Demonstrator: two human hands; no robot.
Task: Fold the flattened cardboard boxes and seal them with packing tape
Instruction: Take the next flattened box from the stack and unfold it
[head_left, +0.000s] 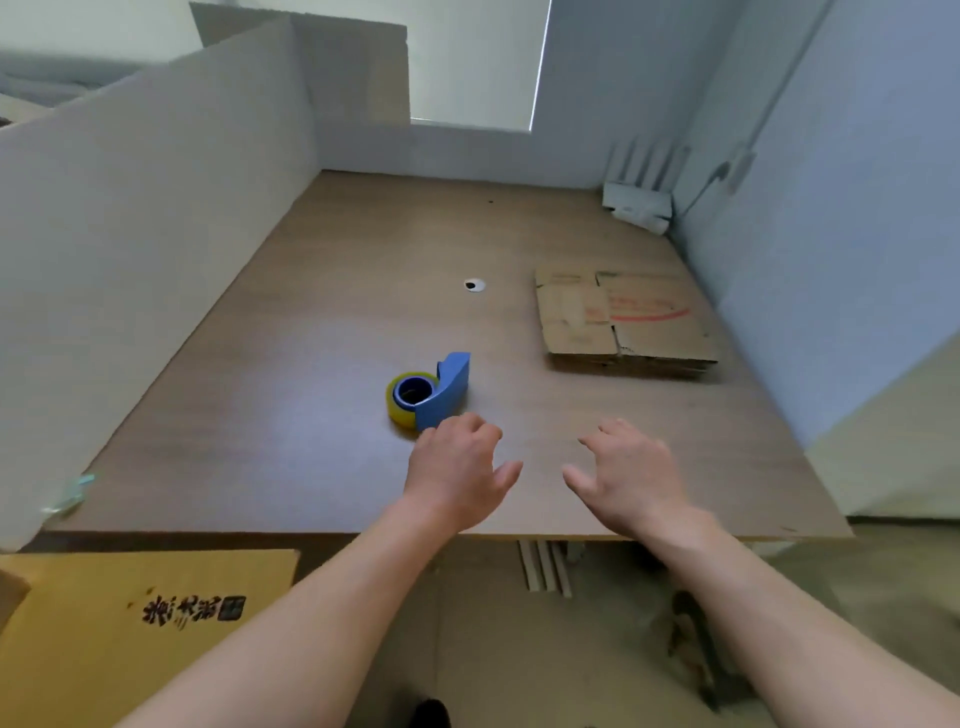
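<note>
Two hands hover over the table (311, 364) | head view: left hand (457, 467) loosely curled, empty, just beside tape dispenser (431, 392) | right hand (628, 475) fingers spread, empty | flattened boxes (623, 322) stacked at far right (red print up)

1. We note a brown wood-grain desk top (322, 332), smooth, faint sheen.
2. Blue plastic tape dispenser (448, 387), matt; its yellowish tape roll (400, 413), glossy.
3. Flattened brown cardboard boxes (623, 319), matt, creased.

tape dispenser (431, 391) mid-table (311, 322) | flattened boxes (623, 322) right (further back)
</note>
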